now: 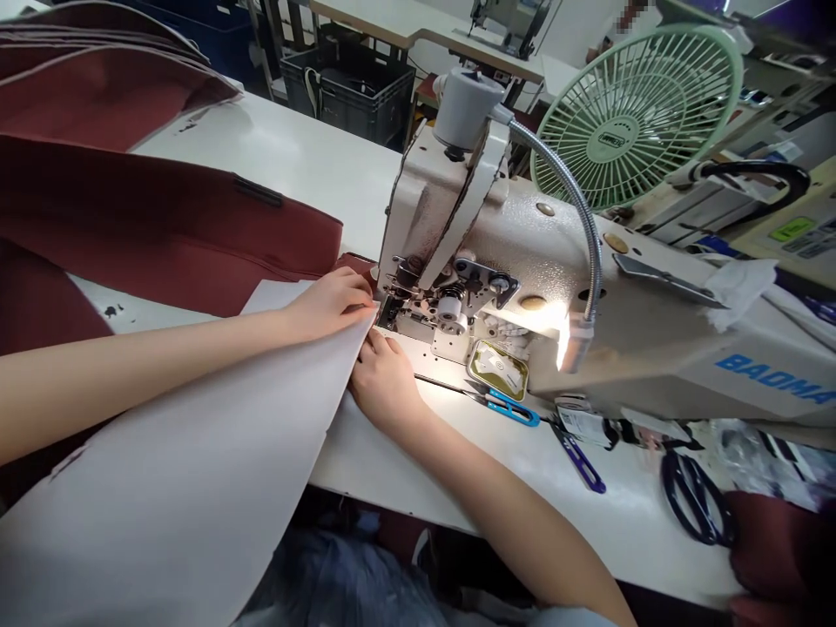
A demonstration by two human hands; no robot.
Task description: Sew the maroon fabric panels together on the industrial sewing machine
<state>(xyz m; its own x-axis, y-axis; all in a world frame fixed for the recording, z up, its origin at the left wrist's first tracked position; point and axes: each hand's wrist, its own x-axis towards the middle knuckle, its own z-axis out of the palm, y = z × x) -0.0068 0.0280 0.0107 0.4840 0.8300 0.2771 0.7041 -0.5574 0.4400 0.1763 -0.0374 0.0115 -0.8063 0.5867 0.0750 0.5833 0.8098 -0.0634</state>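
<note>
A cream sewing machine (pixel 522 261) stands on a white table (pixel 293 157). A pale grey sheet of material (pixel 196 470) lies across the table edge and runs up to the needle area (pixel 395 305). My left hand (pixel 330 300) rests flat on top of the sheet, fingers pressed together at its edge beside the presser foot. My right hand (pixel 382 374) grips the sheet's right edge just in front of the needle. Dark red fabric (pixel 163 235) lies behind the sheet, reaching the machine.
A lit gooseneck lamp (pixel 575 340) shines on the machine bed. Blue thread snips (pixel 513 407), a purple tool (pixel 581 461) and black scissors (pixel 696 496) lie to the right. A green fan (pixel 630 113) stands behind the machine. A dark crate (pixel 346 83) sits beyond the table.
</note>
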